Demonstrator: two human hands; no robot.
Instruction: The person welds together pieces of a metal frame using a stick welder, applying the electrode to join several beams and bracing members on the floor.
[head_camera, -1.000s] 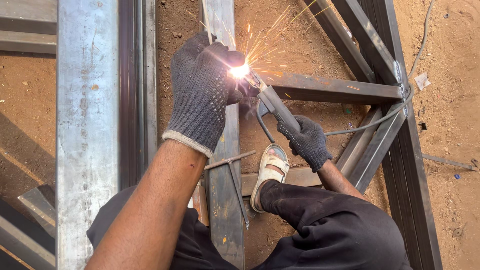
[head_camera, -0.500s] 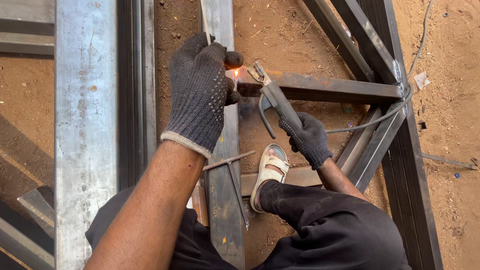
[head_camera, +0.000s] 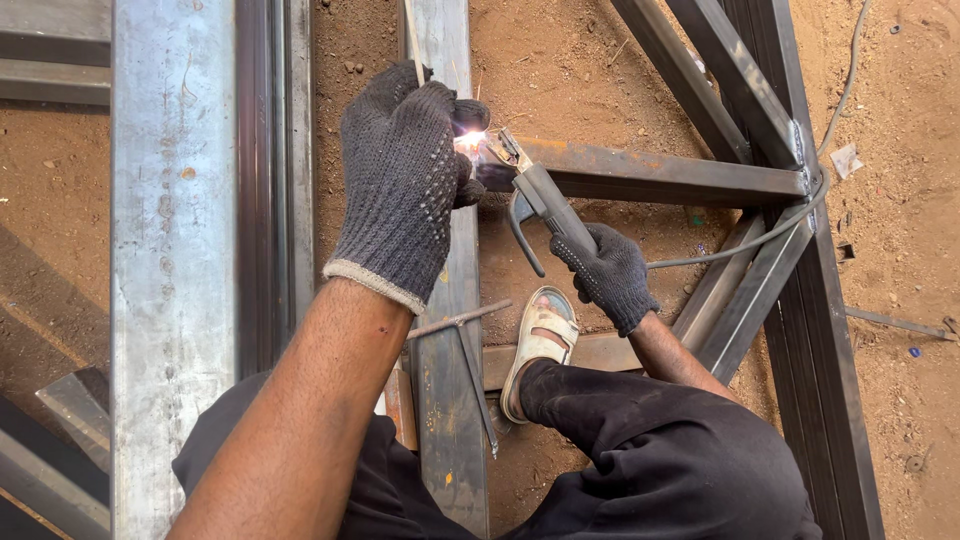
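Observation:
My left hand (head_camera: 405, 180), in a dark knitted glove, is raised flat over the weld spot, its fingers together and nothing in its grip. My right hand (head_camera: 608, 273), gloved the same way, grips the handle of a grey electrode holder (head_camera: 540, 195). The holder's tip meets the joint where a vertical steel bar (head_camera: 450, 330) crosses a horizontal steel tube (head_camera: 660, 175). A bright arc glow (head_camera: 468, 142) shows at that joint, partly hidden behind my left hand.
A wide steel beam (head_camera: 170, 270) runs upright at left. Diagonal steel tubes (head_camera: 745, 290) form a frame at right over sandy ground. A grey cable (head_camera: 780, 225) leads from the holder. My sandalled foot (head_camera: 540, 345) rests on a crossbar beside a thin metal square (head_camera: 465, 350).
A second ago sparks flew from the arc; it then dimmed to a small glow and now burns bright again. Both hands stayed nearly in place.

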